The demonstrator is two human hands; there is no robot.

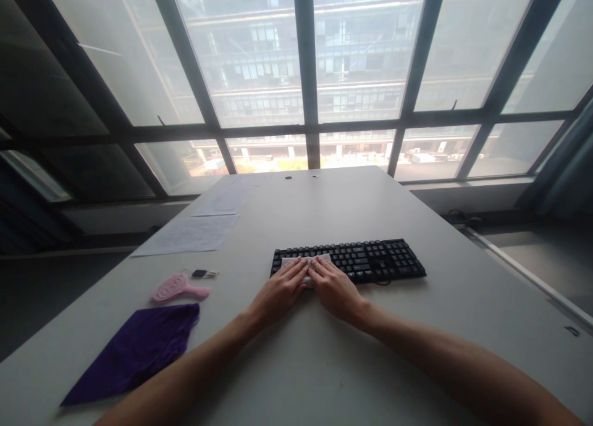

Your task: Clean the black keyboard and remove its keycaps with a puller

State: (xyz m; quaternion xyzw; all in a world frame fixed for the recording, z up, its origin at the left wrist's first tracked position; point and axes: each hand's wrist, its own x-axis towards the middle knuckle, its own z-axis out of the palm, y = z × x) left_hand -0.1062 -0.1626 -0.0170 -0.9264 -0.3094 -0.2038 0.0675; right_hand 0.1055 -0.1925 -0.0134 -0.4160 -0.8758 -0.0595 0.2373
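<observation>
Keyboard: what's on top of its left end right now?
A white cloth or wipe lies on the keyboard, pressed by the left hand and right hand. The keys beneath are covered, as is most of the cloth.

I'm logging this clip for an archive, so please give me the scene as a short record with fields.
setting: white table before large windows
left hand: flat on a white cloth, fingers on it
right hand: flat on the same cloth beside the left
cloth position: lying over the left end of a black keyboard
left of the hands: pink hairbrush, purple cloth, small dark thing
farther back: paper sheets
</observation>
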